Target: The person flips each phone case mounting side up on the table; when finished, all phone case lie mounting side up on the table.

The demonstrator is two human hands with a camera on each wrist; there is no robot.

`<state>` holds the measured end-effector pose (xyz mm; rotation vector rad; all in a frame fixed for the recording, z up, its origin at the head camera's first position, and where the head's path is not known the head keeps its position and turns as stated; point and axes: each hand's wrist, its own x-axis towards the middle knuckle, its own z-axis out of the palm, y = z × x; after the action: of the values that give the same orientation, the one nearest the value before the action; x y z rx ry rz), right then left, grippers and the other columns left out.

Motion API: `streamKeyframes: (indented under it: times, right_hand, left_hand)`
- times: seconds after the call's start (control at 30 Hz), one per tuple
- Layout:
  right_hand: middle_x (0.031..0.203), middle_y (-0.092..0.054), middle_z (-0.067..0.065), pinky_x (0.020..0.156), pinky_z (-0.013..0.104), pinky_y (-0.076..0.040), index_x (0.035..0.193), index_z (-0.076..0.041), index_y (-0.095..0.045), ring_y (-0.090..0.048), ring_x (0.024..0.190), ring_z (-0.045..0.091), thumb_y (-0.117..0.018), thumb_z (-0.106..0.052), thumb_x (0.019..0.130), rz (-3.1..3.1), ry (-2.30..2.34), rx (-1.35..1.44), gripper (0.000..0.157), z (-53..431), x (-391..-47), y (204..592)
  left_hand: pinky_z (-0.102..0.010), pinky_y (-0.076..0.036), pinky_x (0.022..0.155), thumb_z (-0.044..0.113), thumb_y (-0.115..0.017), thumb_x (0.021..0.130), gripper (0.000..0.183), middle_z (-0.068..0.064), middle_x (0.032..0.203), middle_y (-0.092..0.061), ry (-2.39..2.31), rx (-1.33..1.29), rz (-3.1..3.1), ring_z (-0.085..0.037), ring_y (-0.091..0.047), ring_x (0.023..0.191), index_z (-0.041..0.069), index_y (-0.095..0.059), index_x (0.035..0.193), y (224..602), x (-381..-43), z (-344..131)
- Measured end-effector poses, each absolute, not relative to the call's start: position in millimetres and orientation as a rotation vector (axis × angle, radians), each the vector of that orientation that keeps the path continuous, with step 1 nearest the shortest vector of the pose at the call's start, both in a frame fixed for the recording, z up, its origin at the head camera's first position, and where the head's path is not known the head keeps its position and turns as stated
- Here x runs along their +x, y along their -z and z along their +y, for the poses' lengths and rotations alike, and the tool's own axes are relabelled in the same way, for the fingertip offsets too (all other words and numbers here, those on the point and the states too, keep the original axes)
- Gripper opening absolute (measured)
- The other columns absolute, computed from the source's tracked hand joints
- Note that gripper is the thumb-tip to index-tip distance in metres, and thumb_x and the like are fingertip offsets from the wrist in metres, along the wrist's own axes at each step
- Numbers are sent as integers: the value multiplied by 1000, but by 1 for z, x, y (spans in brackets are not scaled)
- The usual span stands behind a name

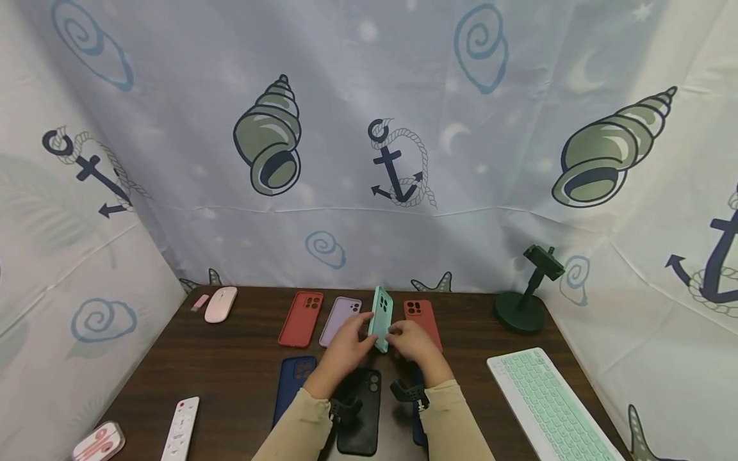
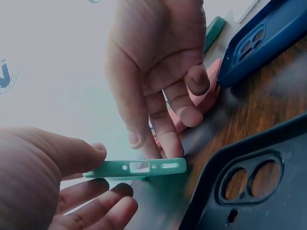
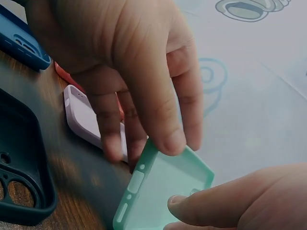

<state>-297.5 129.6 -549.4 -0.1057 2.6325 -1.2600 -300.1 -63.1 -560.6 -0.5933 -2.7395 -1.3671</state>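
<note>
My left hand (image 1: 348,339) pinches a mint-green phone case (image 1: 381,320) held up on edge above the table. In the left wrist view, the thumb of my left hand (image 2: 38,167) lies on one face of the case and its fingers on the other; port cutouts show along the near edge. My right hand (image 1: 412,340) is at the other side, fingertips right at the hollow inside of the case. The right wrist view shows the thumb of my right hand (image 3: 235,201) over that inside. A black case (image 1: 360,410) lies between my forearms.
Behind my hands lie a red case (image 1: 301,319), a lilac case (image 1: 340,318) and a coral case (image 1: 423,320). A blue case (image 1: 294,384) lies left, another blue case (image 1: 418,426) right. Farther out are a mouse (image 1: 221,304), remote (image 1: 180,428), keyboard (image 1: 548,403) and green stand (image 1: 521,312).
</note>
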Motion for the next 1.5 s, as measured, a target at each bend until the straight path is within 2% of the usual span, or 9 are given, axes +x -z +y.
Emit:
streamKeyframes:
  times: [0.17,0.37,0.63,0.93,1.07,1.23,1.33,1.43,1.5]
  right_hand:
    - [99,-72,12,53,31,-48,134,0,-62,-68,69,22,-59,-26,102,2624,1257,-68,41,130,-296,546]
    - [106,-72,14,54,32,-47,133,-2,-64,-70,73,25,-55,-29,104,2599,1291,-48,41,130,-295,543]
    - [107,-73,13,53,31,-46,133,-2,-64,-69,73,26,-54,-28,105,2578,1342,-40,39,129,-296,546]
    - [103,-73,10,55,31,-47,132,-6,-65,-66,70,20,-54,-30,104,2581,1355,-36,39,132,-297,550]
    - [103,-73,10,55,31,-48,129,-8,-66,-66,70,21,-54,-30,104,2588,1349,-44,35,133,-298,547]
    - [107,-72,16,55,31,-48,131,-7,-64,-69,76,29,-54,-31,105,2583,1410,-92,37,137,-298,539]
    - [109,-73,16,61,34,-51,132,-8,-64,-71,83,33,-55,-32,105,2598,1449,-103,38,144,-295,534]
    - [116,-73,13,78,43,-55,131,-11,-65,-71,98,33,-56,-34,104,2679,1435,-77,37,154,-295,531]
    - [123,-71,14,90,50,-54,131,-12,-66,-68,109,34,-56,-36,104,2729,1438,-30,37,164,-295,529]
  left_hand:
    - [-37,-52,78,19,-72,95,48,-14,120,-64,1237,-534,-2754,-23,-64,97,6,-59,139,563,-302,-66]
    - [-39,-50,78,18,-75,92,44,-11,107,-63,1121,-439,-2800,-24,-62,95,6,-64,133,570,-305,-71]
    - [-37,-51,76,20,-79,89,45,-8,103,-59,930,-384,-2896,-17,-58,86,4,-67,129,576,-305,-73]
    - [-42,-49,82,21,-80,88,48,-10,102,-59,716,-422,-2974,-23,-55,92,1,-67,129,574,-301,-70]
    - [-40,-47,79,23,-81,87,48,-9,100,-58,707,-438,-2946,-21,-51,89,3,-67,128,575,-303,-70]
    - [-37,-49,78,21,-79,89,38,-8,104,-61,805,-522,-2780,-21,-53,90,11,-69,124,567,-302,-65]
    - [-36,-52,80,21,-75,92,35,-7,111,-62,966,-637,-2721,-20,-59,95,14,-67,126,557,-297,-56]
    - [-37,-55,85,25,-72,95,42,-7,123,-60,1098,-754,-2723,-22,-63,106,17,-62,135,546,-294,-43]
    - [-39,-55,87,26,-71,97,48,-8,131,-57,1174,-805,-2726,-25,-62,114,16,-57,141,541,-296,-31]
